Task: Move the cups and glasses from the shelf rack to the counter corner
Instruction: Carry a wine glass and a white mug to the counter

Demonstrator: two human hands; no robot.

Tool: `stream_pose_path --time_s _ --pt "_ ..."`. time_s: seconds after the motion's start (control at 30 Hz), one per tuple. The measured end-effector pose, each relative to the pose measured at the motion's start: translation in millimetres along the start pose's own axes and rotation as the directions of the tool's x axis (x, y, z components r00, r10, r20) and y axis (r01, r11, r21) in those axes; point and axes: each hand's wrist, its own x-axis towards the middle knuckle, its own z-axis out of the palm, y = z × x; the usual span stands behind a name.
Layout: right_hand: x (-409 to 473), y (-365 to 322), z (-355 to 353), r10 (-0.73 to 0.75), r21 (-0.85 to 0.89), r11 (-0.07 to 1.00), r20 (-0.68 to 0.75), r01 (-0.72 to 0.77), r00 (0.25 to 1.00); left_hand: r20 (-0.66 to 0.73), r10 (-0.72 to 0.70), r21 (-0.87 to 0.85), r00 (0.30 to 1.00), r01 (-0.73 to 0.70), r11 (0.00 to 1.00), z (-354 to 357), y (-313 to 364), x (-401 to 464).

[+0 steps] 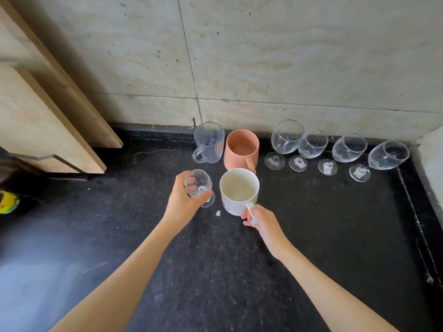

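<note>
Two hands gripping, left hand (pixel 183 200) round small glass (pixel 198 185), right hand (pixel 260 220) pinching white mug (pixel 238 191) handle, counter (pixel 215 271) bare nearer.

Black speckled stone worktop (pixel 215 271) fills the lower two thirds of the frame; pale dust and scuffs across it, glare patch at lower left. Small white scrap (pixel 218 213) lies on it near centre. Beige marbled wall tiles (pixel 287 56) span the top, dark grout lines crossing, small dark specks scattered. Light wood cabinet doors (pixel 36 111) hang at upper left, angled down toward the worktop; a thin metal bar (pixel 48 157) runs along their lower edge. Yellow-green object (pixel 8 202) at the far left edge, cropped, kind unclear. Pale raised ledge (pixel 431 159) at the right edge.
</note>
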Motion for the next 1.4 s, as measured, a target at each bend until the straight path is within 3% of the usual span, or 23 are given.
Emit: stream_pose_path --time_s 0.5,0.7,0.83,0.9,0.97,1.03,1.13,1.23,1.4 --pt "3 -1 4 -0.010 0.004 1.000 0.015 0.010 1.000 0.087 0.065 -0.021 0.994 -0.063 0.998 7 -3 18" --pt "-5 -7 -3 -0.067 -0.295 0.954 -0.027 0.056 0.997 0.094 -0.021 0.179 0.995 0.004 0.984 -4 -2 18" --pt "-26 -18 -20 -0.277 -0.495 0.854 -0.171 0.161 0.945 0.152 0.076 0.308 0.985 -0.120 0.944 -24 2 -2" --pt "-42 -31 -23 -0.417 -0.592 0.774 -0.206 0.227 0.885 0.191 0.118 0.417 0.974 -0.189 0.889 -40 5 -13" --pt "-57 -56 -22 -0.616 -0.710 0.616 -0.165 0.341 0.770 0.194 0.180 0.581 0.965 -0.260 0.772 -57 15 -19" --pt "-73 -89 -15 -0.758 -0.791 0.417 -0.031 0.448 0.651 0.170 0.285 0.709 0.943 -0.318 0.629 -77 35 -24" --pt "-95 -143 4 -0.799 -0.886 0.151 0.151 0.439 0.582 0.111 0.467 0.824 0.877 -0.344 0.450 -114 77 -41" --pt "-121 -194 31 -0.847 -0.899 -0.043 0.264 0.437 0.461 0.031 0.590 0.896 0.807 -0.284 0.341 -159 120 -68" --pt "-177 -258 88 -0.864 -0.835 -0.299 0.443 0.461 0.240 -0.224 0.675 0.941 0.703 -0.024 0.337 -238 152 -141"
